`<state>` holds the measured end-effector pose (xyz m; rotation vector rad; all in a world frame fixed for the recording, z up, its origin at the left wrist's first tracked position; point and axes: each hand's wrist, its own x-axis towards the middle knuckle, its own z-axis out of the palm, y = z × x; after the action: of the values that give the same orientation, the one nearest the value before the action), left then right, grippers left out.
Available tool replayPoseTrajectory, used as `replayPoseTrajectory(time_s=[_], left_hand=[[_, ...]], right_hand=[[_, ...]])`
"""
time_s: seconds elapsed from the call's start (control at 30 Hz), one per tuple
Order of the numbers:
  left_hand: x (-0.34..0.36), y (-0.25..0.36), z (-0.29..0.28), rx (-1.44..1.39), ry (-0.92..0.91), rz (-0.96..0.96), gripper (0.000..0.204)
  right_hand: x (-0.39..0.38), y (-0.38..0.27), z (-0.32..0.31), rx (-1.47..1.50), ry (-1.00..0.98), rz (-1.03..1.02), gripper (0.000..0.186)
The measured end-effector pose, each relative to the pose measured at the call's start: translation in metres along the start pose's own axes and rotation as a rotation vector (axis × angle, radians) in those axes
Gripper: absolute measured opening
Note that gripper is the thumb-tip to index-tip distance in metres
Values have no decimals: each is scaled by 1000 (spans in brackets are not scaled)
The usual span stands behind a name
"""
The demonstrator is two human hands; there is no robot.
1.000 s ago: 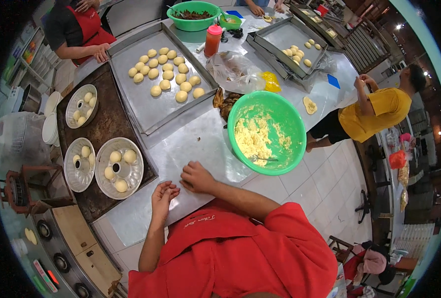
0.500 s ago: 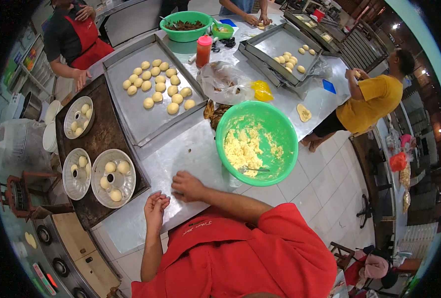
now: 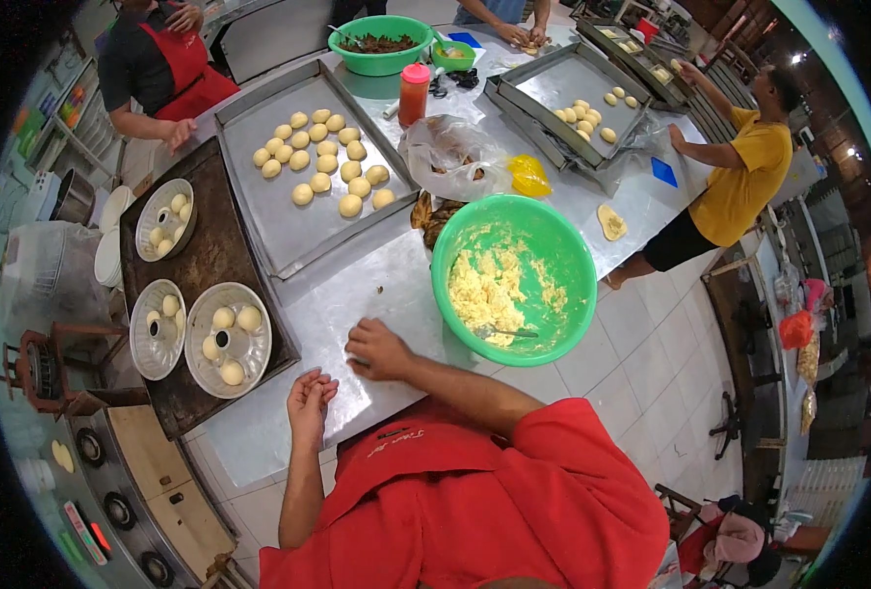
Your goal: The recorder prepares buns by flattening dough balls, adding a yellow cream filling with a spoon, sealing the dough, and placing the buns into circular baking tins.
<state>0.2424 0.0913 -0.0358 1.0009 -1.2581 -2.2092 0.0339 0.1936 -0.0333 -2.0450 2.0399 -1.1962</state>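
My left hand (image 3: 310, 397) hovers at the near edge of the steel table (image 3: 347, 290), fingers loosely curled and apart, holding nothing visible. My right hand (image 3: 376, 349) rests on the bare steel with bent, separated fingers, empty as far as I can see. To its upper right is a green bowl (image 3: 514, 280) of crumbly pale-yellow mixture with a spoon (image 3: 504, 333). Left of my hands, a dark baking tray (image 3: 217, 218) holds three ring pans (image 3: 202, 339) with dough balls. A large steel tray (image 3: 268, 231) of several dough balls (image 3: 350, 204) lies above.
Co-workers stand at upper left (image 3: 170, 83), top (image 3: 494, 15) and right in yellow (image 3: 739, 177). A red bottle (image 3: 413, 98), plastic bag (image 3: 455, 157), bowl of dark filling (image 3: 381, 57) and stacked trays (image 3: 573, 93) share the table. A stove (image 3: 121, 506) is at lower left.
The yellow-shirted person has lifted a hand toward the far trays and turned. My hands stay in nearly the same place, the right fingers shifting slightly; the view has moved a little.
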Motion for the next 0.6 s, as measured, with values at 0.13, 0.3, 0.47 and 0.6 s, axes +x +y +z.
replayPoseTrajectory(time_s=[0.13,0.3,0.47,0.6], left_hand=[[-6,-2,2,-6,26,27,25],[-19,-7,-5,-8,38,57,24],[-22,-8,-3,37,45,68,24],[-20,-10,-6,20,46,49,24]], right_hand=[[-44,-22,-7,127,14,-66,25],[-50,12,-50,55,16,12,20],[-1,21,-11,-19,82,99,20],[-19,-19,4,37,24,38,20]])
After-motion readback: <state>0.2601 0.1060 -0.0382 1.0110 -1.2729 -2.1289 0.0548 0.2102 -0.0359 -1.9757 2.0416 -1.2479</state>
